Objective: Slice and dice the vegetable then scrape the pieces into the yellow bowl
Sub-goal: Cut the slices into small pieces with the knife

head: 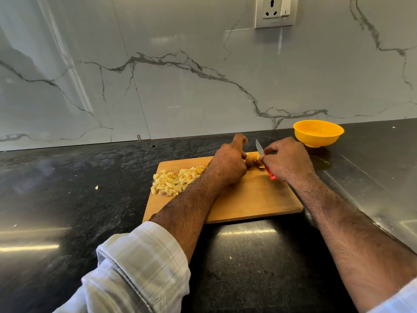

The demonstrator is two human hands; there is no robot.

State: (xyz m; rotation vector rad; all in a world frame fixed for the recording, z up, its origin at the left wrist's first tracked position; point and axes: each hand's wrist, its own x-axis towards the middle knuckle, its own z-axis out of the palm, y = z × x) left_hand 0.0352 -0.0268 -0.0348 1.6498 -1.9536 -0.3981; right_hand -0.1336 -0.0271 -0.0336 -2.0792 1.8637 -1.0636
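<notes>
A wooden cutting board (252, 199) lies on the dark counter. A pile of pale diced vegetable pieces (174, 180) sits on its left part. At the board's far edge my left hand (229, 164) holds a small brown-skinned vegetable piece (251, 161), mostly hidden by the fingers. My right hand (286, 160) grips a knife with a red handle (270, 173); its short blade (259, 148) points up and away, just right of the piece. The yellow bowl (318, 133) stands behind and to the right of the board, near the wall; it looks empty.
A stray vegetable bit (96, 187) lies on the black counter (67, 199) left of the board. A metal surface (372, 172) borders the counter on the right. The marble wall rises behind, with a socket (274, 11) high up.
</notes>
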